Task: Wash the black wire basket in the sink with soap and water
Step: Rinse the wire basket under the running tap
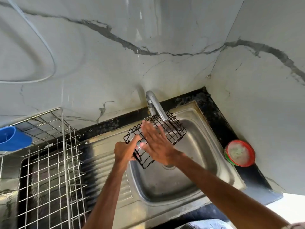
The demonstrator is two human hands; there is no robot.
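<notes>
1 basket [173, 133], held over the sink's [189, 109] back-left corner, runs lengthwise from my left hand [123, 152], gripping its near end, toward the tap [156, 106], my right hand [156, 144] laid flat, fingers straight, across its middle.

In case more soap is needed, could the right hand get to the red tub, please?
Probably yes: the right hand rests flat on the black wire basket, holding nothing, with only the sink between it and the red tub.
</notes>
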